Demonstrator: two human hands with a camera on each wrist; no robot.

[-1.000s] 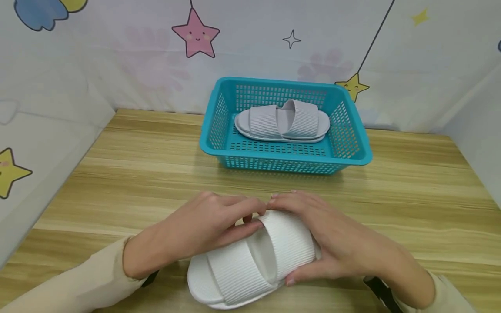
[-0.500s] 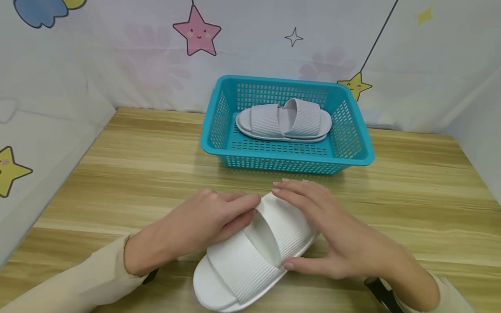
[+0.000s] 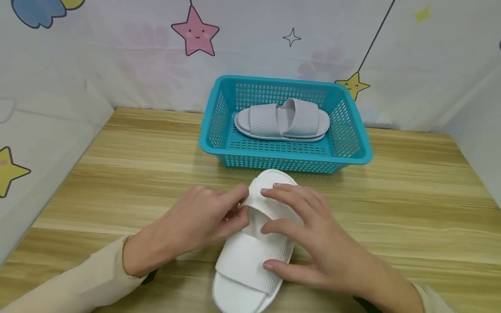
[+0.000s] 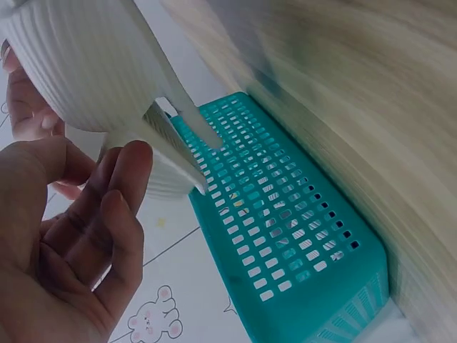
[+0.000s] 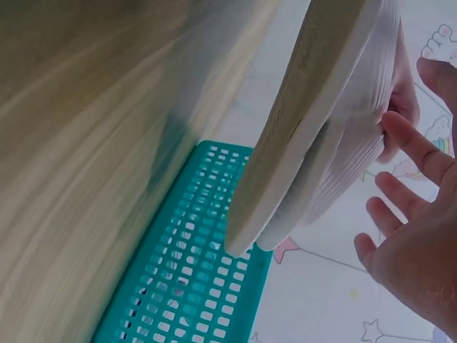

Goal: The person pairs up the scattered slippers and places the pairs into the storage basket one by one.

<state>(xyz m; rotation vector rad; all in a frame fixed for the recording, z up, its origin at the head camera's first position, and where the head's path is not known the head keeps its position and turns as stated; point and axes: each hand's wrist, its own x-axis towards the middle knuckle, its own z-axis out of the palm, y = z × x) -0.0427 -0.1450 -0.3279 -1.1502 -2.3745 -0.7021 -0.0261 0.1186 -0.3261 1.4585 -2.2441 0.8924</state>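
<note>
A pair of white slippers [image 3: 242, 265], one nested in the other, stands tilted above the table in front of me. My left hand [image 3: 192, 217] pinches the edge of the ribbed strap with thumb and forefinger. The left wrist view shows the other left fingers curled beside the strap [image 4: 78, 64]. My right hand [image 3: 321, 243] spreads over the right side of the pair, fingers apart. In the right wrist view the two soles [image 5: 300, 150] lie against each other, clear of the tabletop, with the right fingertips near the strap.
Beyond the slippers a turquoise plastic basket [image 3: 285, 159] stands on the wood-grain table [image 3: 129, 174]. Inside it lies a pair of pale grey slippers [image 3: 264, 121]. A white cloth backdrop [image 3: 246, 26] with cartoon stars hangs behind and along the sides.
The white slippers have swung from slanting right to pointing more toward the basket. My left hand still pinches the strap, while the right hand has loosened from the side and spread its fingers.
</note>
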